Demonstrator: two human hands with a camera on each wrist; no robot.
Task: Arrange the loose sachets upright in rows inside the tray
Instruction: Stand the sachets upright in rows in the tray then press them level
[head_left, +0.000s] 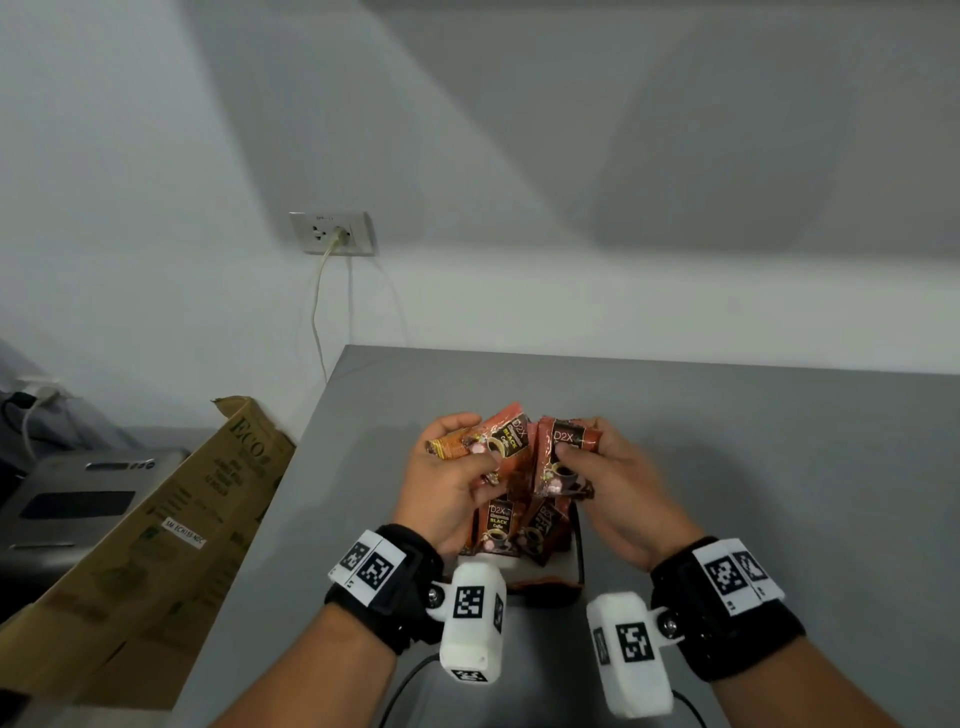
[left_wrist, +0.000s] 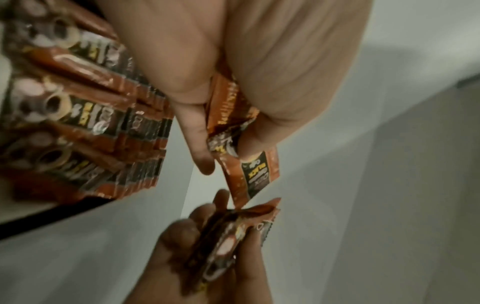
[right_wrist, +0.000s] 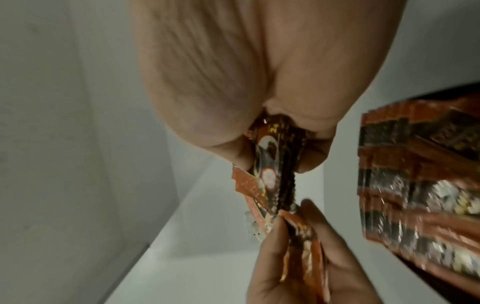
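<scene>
The left hand (head_left: 451, 486) pinches a small bunch of reddish-brown foil coffee sachets (head_left: 506, 441) between thumb and curled fingers, held above the grey table (head_left: 753, 441). The right hand (head_left: 618, 491) grips a second bunch (head_left: 563, 462) the same way — the two bunches nearly touch. Below the hands sits the white tray with a dark rim (head_left: 576, 551), where more sachets (left_wrist: 85, 115) stand packed upright in rows. A brown cardboard box (head_left: 171, 545) leans beside the table.

Grey table (head_left: 727, 467), far edge against white wall. Tray (head_left: 577, 551) sits on it at near centre, holding upright sachets (head_left: 501, 525). Black cable (head_left: 410, 680) lies at near edge.
</scene>
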